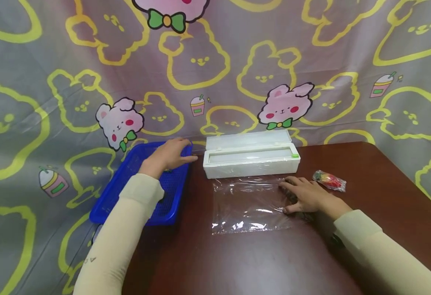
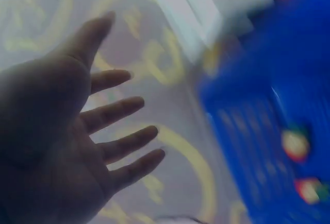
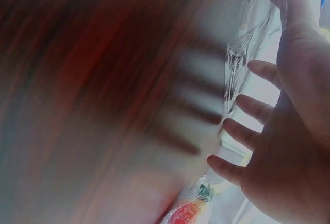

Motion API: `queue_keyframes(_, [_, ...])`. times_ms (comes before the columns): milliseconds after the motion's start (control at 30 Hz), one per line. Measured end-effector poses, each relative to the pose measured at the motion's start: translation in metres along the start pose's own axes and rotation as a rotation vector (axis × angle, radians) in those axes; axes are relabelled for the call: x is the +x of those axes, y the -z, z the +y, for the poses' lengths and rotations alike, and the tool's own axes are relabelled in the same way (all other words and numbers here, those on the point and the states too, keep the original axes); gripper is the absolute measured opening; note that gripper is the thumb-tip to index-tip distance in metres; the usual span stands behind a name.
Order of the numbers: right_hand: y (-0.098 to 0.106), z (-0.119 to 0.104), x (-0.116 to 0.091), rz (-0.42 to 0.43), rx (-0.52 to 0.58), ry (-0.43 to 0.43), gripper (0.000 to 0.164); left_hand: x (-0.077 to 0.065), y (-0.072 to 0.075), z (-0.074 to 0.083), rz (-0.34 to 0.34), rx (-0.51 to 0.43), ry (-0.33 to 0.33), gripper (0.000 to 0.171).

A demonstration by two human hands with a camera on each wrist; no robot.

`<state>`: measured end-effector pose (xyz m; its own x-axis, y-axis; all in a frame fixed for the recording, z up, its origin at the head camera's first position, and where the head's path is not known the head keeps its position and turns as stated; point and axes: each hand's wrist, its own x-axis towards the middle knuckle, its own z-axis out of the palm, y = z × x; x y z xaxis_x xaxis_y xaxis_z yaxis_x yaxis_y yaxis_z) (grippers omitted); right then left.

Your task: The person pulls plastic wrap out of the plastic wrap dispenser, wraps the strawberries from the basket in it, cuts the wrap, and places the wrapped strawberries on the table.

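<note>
My left hand [image 1: 168, 156] is over the far end of a blue plastic basket [image 1: 165, 219]. In the left wrist view its fingers are spread, with nothing between them. Small red, white and green pieces [image 2: 295, 144] lie in the basket, blurred. A sheet of clear plastic film [image 1: 246, 207] lies flat on the table in front of a white film box [image 1: 252, 167]. My right hand [image 1: 304, 194], fingers apart, is at the sheet's right edge, its thumb and fingertips overlapping the film. The right wrist view shows its fingers loosely extended, with crinkled film [image 3: 237, 64] beside them.
A red and yellow piece with a green end, wrapped in film [image 1: 330, 181], lies to the right of my right hand. The white box's lid [image 1: 248, 140] stands raised. A patterned curtain [image 1: 215, 61] hangs behind the dark brown table [image 1: 259, 262].
</note>
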<state>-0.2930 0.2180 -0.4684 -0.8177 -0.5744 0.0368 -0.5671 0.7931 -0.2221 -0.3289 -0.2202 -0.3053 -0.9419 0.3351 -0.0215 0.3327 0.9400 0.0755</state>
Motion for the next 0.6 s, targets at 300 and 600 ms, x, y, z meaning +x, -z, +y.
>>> queue_keyframes(300, [-0.003, 0.000, -0.012, -0.003, -0.002, -0.015, 0.092, 0.028, -0.024, -0.078, -0.262, -0.042, 0.282, 0.064])
queue_keyframes(600, [-0.001, 0.001, -0.001, 0.022, -0.026, -0.010, 0.092, 0.038, -0.053, -0.110, -0.360, -0.049, 0.365, 0.053])
